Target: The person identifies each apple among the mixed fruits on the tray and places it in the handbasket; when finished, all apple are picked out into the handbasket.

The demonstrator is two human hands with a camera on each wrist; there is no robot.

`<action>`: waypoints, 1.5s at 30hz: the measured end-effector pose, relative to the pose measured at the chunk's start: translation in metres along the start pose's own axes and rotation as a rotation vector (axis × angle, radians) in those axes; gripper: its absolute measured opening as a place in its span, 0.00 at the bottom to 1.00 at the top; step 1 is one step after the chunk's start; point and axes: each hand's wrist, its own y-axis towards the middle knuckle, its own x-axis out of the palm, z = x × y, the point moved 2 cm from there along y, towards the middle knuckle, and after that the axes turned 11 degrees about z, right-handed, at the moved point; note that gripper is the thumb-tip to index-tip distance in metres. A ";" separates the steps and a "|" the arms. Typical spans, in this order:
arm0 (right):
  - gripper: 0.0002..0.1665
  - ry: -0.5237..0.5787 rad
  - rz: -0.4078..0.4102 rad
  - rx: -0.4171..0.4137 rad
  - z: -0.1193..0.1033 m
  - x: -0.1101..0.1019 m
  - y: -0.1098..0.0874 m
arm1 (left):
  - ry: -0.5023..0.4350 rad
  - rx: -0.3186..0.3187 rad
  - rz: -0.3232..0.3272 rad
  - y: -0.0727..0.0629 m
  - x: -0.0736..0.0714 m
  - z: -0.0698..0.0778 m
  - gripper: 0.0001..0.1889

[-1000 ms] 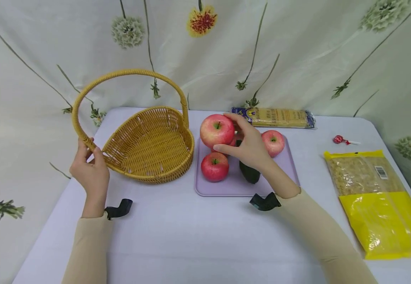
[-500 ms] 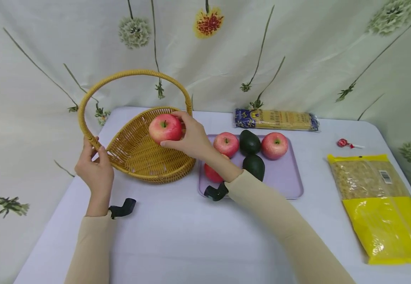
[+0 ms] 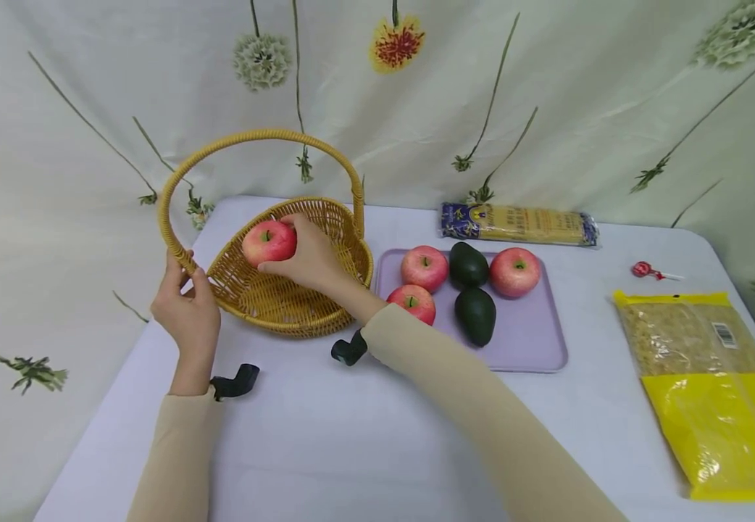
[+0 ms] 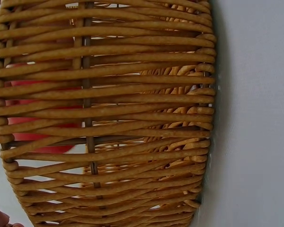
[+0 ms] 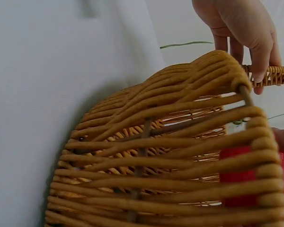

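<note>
A yellow-brown wicker basket (image 3: 273, 304) with a tall arched handle stands on the table at the left. My left hand (image 3: 188, 312) grips the lower left end of that handle; in the right wrist view the left hand (image 5: 246, 28) shows above the basket's rim. My right hand (image 3: 312, 257) holds a red apple (image 3: 269, 243) over the basket's inside. Through the weave, the left wrist view shows the red apple (image 4: 47, 113). Whether the apple touches the basket floor I cannot tell.
Right of the basket, a lilac tray (image 3: 527, 348) bears several apples and two dark green avocados (image 3: 475, 316). Behind it lies a packet of noodles (image 3: 521, 223). A lollipop (image 3: 645, 270) and a yellow bag (image 3: 710, 391) lie at the right.
My right hand has carried the apple left from above the tray to within the basket's opening. My left hand keeps its grip on the handle. The view has shifted slightly.
</note>
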 end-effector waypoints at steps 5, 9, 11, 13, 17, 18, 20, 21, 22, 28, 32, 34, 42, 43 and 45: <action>0.47 -0.026 -0.001 0.043 0.002 0.015 0.004 | -0.012 -0.009 -0.005 0.000 0.000 -0.001 0.23; 0.47 -0.034 0.003 0.075 0.005 0.023 0.007 | 0.000 0.007 -0.006 0.000 -0.001 -0.001 0.22; 0.47 -0.048 0.001 0.086 0.007 0.027 0.008 | 0.005 0.015 -0.004 0.000 -0.001 -0.001 0.22; 0.46 -0.056 -0.003 0.087 0.008 0.030 0.010 | 0.005 0.020 0.001 0.000 -0.002 -0.001 0.22; 0.46 -0.073 -0.006 0.084 0.010 0.035 0.013 | -0.010 0.014 0.003 -0.001 -0.001 0.000 0.22; 0.46 -0.069 -0.006 0.086 0.011 0.036 0.013 | -0.014 0.011 0.000 -0.002 -0.001 0.000 0.23; 0.46 -0.073 -0.007 0.087 0.013 0.038 0.014 | -0.016 0.008 -0.006 -0.002 0.000 0.000 0.23; 0.46 -0.076 -0.012 0.087 0.013 0.039 0.015 | -0.020 0.005 -0.008 -0.003 0.000 0.000 0.24; 0.46 -0.081 -0.019 0.087 0.014 0.040 0.015 | -0.019 0.007 -0.009 -0.003 0.000 0.000 0.24; 0.47 -0.102 -0.086 0.078 0.012 0.041 0.015 | -0.010 0.009 0.003 -0.001 -0.001 -0.001 0.23; 0.46 -0.110 -0.120 0.083 0.013 0.041 0.014 | -0.020 0.011 0.009 -0.001 -0.002 0.001 0.23; 0.46 -0.106 -0.130 0.084 0.013 0.040 0.014 | -0.023 0.009 0.013 -0.001 -0.002 0.003 0.23; 0.46 -0.099 -0.149 0.084 0.014 0.039 0.015 | -0.011 0.013 0.014 -0.001 -0.001 0.004 0.23; 0.46 -0.100 -0.151 0.087 0.015 0.040 0.015 | -0.010 0.011 0.011 -0.001 -0.001 0.004 0.23; 0.45 -0.107 -0.155 0.091 0.015 0.040 0.016 | -0.007 0.007 0.006 -0.002 -0.001 0.003 0.24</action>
